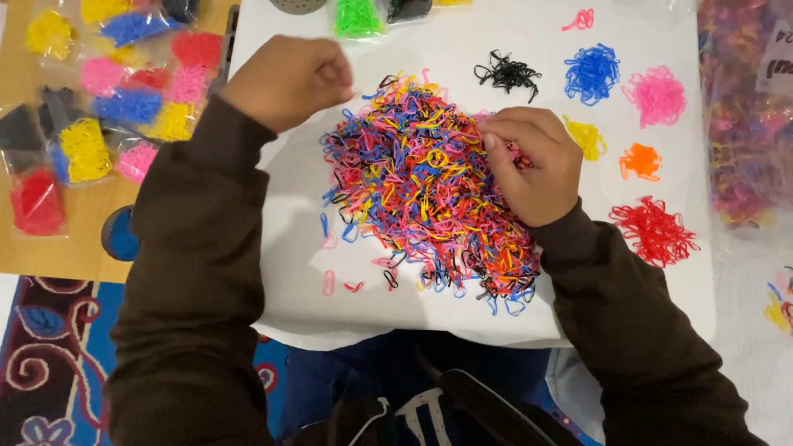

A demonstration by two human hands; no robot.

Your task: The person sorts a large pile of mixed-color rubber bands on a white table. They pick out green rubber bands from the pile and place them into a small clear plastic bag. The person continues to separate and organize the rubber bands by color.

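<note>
Head view, looking straight down. A white sheet (289, 177) covers the work area; a large mixed pile of small rubber bands (421, 186) in many colours sits at its centre.

Right hand (529, 165): resting on the pile's edge at about 3 o'clock from the pile's middle, fingers curled inward and knuckles up, fingertips pressed into the bands. It looks pinched on a few bands, but which ones cannot be told. Dark brown sleeve runs off toward 5 o'clock.

Left hand (289, 78): closed in a loose fist, raised just beside the pile's edge at about 10 o'clock from the pile's middle. Fingertips tucked toward the thumb; whether it holds a band cannot be told. It does not touch the pile.

Sorted heaps lie apart from the pile, on the sheet's right half. Black heap (506, 73) at 1 o'clock from the pile; blue heap (592, 73) and pink heap (657, 95) further right. Yellow heap (586, 136) just beside the right hand, at its 2 o'clock. Orange heap (641, 161) at the hand's 3 o'clock, red heap (654, 231) at its 4 o'clock.

A few stray bands lie loose at 7 o'clock from the pile.

Left of the sheet, on the wooden desk (49, 256): clear bags of single-colour bands (83, 149), yellow, red, pink, blue. Far right: a big clear bag of mixed bands (743, 132).
</note>
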